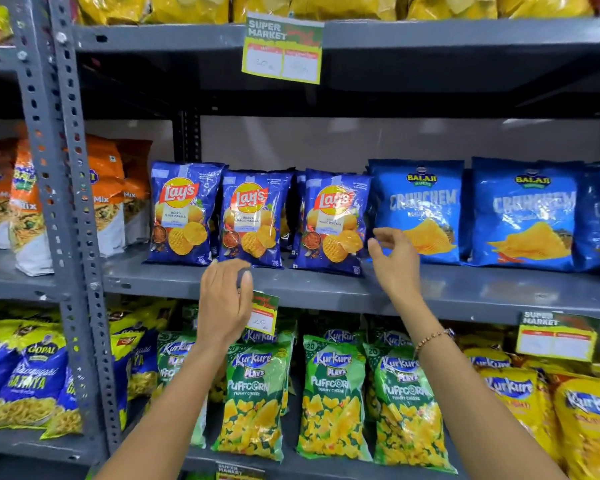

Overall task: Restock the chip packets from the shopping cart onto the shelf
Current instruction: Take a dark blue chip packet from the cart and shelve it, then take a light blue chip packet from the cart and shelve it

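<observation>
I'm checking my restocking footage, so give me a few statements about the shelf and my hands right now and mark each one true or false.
1. Three blue Lay's packets stand in the front row on the middle shelf. True.
2. The left hand is holding a chip packet. False: it is empty, in front of the shelf edge.
3. The light blue Balaji packets stand to the right of the Lay's packets. True.
4. The green Kurkure packets are on the shelf above the Lay's. False: they are on the shelf below.
5. The right hand grips a Balaji packet. False: its fingers are spread and empty, near the rightmost Lay's packet.
</observation>
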A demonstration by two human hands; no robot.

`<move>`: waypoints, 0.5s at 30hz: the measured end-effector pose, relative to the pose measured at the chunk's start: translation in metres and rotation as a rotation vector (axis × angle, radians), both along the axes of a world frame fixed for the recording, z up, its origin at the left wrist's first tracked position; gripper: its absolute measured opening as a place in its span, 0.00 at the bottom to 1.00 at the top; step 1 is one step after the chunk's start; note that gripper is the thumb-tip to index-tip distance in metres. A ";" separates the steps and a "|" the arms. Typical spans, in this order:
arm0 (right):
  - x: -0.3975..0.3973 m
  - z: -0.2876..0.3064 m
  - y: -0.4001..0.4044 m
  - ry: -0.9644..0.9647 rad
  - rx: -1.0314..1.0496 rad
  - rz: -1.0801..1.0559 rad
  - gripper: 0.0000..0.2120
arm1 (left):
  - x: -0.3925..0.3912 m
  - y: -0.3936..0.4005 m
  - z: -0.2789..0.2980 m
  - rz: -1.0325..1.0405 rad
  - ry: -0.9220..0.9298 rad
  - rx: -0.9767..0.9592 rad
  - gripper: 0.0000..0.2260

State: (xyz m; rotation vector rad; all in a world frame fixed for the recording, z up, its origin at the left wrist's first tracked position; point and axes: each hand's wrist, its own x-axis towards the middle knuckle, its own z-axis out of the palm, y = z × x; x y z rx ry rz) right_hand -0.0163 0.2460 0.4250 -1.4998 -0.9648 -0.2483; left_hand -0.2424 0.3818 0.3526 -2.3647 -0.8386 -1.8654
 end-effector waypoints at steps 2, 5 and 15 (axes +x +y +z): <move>-0.009 -0.008 -0.026 -0.037 0.059 -0.004 0.10 | 0.026 -0.024 0.013 -0.098 -0.002 0.009 0.12; -0.010 -0.028 -0.071 -0.008 0.123 -0.005 0.07 | 0.076 -0.071 0.020 -0.293 0.029 0.035 0.11; 0.080 -0.146 -0.258 0.351 0.085 -0.220 0.06 | 0.250 -0.258 -0.065 -0.926 0.267 -0.234 0.10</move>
